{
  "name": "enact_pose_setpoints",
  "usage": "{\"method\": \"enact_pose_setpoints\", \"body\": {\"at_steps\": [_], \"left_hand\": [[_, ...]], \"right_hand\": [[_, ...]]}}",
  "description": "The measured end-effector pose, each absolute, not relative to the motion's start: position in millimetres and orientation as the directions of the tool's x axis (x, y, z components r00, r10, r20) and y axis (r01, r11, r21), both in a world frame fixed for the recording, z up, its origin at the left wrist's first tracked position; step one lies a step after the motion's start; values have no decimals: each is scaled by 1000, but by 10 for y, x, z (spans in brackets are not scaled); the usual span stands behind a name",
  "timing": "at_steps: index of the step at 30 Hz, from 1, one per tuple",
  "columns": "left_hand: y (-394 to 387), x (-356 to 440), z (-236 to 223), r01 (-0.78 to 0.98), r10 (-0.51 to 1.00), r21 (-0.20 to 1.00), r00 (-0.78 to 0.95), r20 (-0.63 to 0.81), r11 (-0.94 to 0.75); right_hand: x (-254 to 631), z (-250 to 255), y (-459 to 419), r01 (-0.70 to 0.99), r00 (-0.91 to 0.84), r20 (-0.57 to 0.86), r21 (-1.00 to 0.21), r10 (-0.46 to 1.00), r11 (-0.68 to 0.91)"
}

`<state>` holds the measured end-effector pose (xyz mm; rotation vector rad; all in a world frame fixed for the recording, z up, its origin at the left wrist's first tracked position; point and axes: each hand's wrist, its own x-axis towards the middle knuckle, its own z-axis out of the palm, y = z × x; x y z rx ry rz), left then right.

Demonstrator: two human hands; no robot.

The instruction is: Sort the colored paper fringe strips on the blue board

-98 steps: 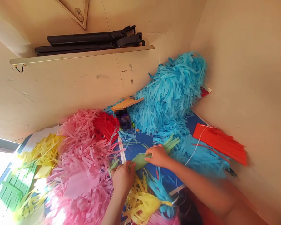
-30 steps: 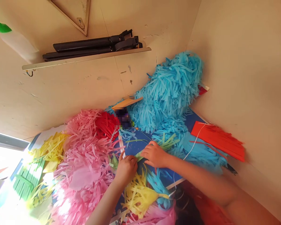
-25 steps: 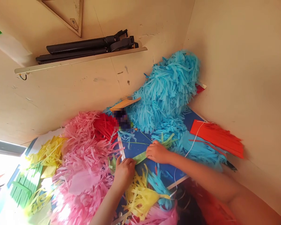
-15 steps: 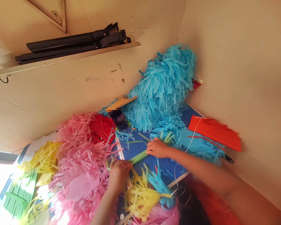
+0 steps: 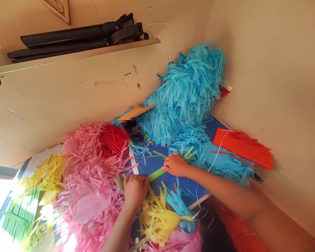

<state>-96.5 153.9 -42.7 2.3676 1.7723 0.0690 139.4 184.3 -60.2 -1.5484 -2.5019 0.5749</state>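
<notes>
A strip of light green tissue paper (image 5: 156,174) stretches between my two hands above the blue tabletop (image 5: 151,162). My left hand (image 5: 135,190) is closed on its near left end, and my right hand (image 5: 176,165) pinches the far right end. Cut green fringe (image 5: 188,153) sticks out beyond my right hand, and more green ends show beside my left fingers. Just below the strip lies a yellow tissue tassel (image 5: 159,220) next to a light blue tassel (image 5: 180,204).
A tall heap of blue fringe (image 5: 190,94) fills the corner. Pink fringe (image 5: 91,189) piles up on the left, with red fringe (image 5: 114,141) behind it. Orange-red fringed paper (image 5: 243,148) lies at right, near a white string (image 5: 217,152). Black objects (image 5: 78,36) rest on the wall ledge.
The view has shifted slightly. Both hands keep their hold on the green strip, and my left hand has turned a little, its fingers now more bunched over the paper.
</notes>
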Motion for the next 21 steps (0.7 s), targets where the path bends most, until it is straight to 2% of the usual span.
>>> {"method": "enact_pose_setpoints", "body": {"at_steps": [8, 15, 18, 21], "left_hand": [[1603, -829, -351, 964, 959, 46, 267, -98, -263], [1616, -895, -345, 955, 955, 34, 295, -41, -294], [1613, -935, -347, 909, 911, 56, 412, 6, -412], [1593, -937, -360, 801, 804, 88, 595, -7, -592]], "right_hand": [[1317, -613, 1855, 874, -430, -89, -288, 898, 390], [1363, -681, 1834, 892, -390, 7, -246, 921, 380], [1386, -681, 1786, 904, -350, 112, -220, 930, 367], [1396, -655, 1715, 856, -445, 196, -193, 874, 479]]}}
